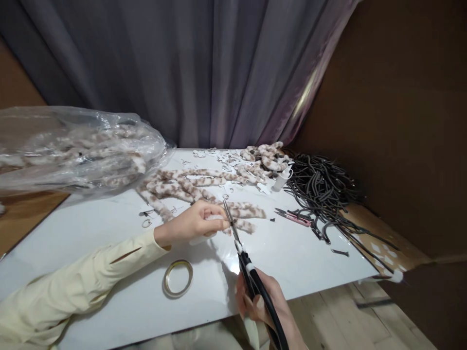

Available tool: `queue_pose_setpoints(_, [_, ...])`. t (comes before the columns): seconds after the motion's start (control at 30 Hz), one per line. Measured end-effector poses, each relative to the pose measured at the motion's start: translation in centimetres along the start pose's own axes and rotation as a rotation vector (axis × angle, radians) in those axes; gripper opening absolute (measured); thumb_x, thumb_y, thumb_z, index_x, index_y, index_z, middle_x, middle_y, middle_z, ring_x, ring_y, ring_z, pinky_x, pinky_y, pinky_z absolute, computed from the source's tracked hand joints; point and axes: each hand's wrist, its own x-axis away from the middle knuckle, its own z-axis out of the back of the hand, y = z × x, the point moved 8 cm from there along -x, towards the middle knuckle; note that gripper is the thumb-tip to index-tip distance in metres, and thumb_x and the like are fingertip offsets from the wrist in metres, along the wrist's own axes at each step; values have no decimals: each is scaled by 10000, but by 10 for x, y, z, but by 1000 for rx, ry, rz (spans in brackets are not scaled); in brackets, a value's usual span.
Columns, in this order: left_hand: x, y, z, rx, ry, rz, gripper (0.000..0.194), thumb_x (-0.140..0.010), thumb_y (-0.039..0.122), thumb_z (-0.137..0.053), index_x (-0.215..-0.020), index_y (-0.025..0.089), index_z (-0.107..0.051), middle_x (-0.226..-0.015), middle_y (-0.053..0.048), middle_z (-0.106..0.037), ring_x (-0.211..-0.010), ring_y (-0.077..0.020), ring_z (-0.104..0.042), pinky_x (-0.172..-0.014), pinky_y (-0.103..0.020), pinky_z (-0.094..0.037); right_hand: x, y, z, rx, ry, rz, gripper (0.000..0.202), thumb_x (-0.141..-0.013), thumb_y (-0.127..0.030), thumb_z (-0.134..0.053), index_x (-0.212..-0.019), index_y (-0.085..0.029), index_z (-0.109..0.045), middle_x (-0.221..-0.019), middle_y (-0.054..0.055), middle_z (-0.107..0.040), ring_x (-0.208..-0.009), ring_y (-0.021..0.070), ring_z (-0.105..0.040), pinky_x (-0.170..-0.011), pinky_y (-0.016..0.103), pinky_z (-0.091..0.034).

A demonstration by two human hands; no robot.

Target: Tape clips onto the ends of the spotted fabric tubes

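My right hand (264,301) is wrapped round the handles of long-nosed pliers or a similar tool (248,267) with black grips. The tool's narrow metal tip points up and away, beside the fingertips of my left hand (204,221). Those fingers are pinched together at the tool's tip, and what they hold is too small to make out. Brown-and-white fluffy strips (182,187) lie on the white table (138,291) just behind my left hand, with some ends showing to its right.
A clear plastic bag (80,150) of fluffy strips lies at the left. A tape roll (177,278) is near the front. Pink-handled snips (295,218), a small white bottle (281,180) and a heap of black cords (321,189) are at the right. A curtain (182,73) hangs behind.
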Motion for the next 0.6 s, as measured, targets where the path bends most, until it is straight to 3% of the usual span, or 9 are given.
queue_pose_setpoints(0.2, [-2, -1, 4, -42, 27, 4, 221, -762, 313, -589, -644, 126, -574, -435, 62, -366, -402, -50, -289, -408, -185, -214, -1, 7, -1, 36, -63, -44, 566, -616, -687, -627, -745, -139, -567, -510, -32, -418, -466, 74, -323, -467, 229, -217])
queue_pose_setpoints(0.37, [-1, -2, 3, -40, 13, 14, 210, -755, 310, -588, -658, 124, -578, -437, 63, -375, -403, -53, -292, -406, -185, -215, 1, -2, -1, 14, -38, 13, 556, -635, -700, -600, -760, -159, -567, -551, -11, -460, -482, 92, -340, -486, 252, -232])
queue_pose_setpoints(0.6, [-2, 3, 6, -149, 27, -63, 238, -776, 337, -572, -677, 123, -607, -529, 35, -469, -493, -75, -385, -488, -196, -291, -1, 0, -2, 44, -105, -12, 516, -669, -669, -597, -721, -158, -550, -500, -45, -364, -485, 88, -288, -495, 253, -180])
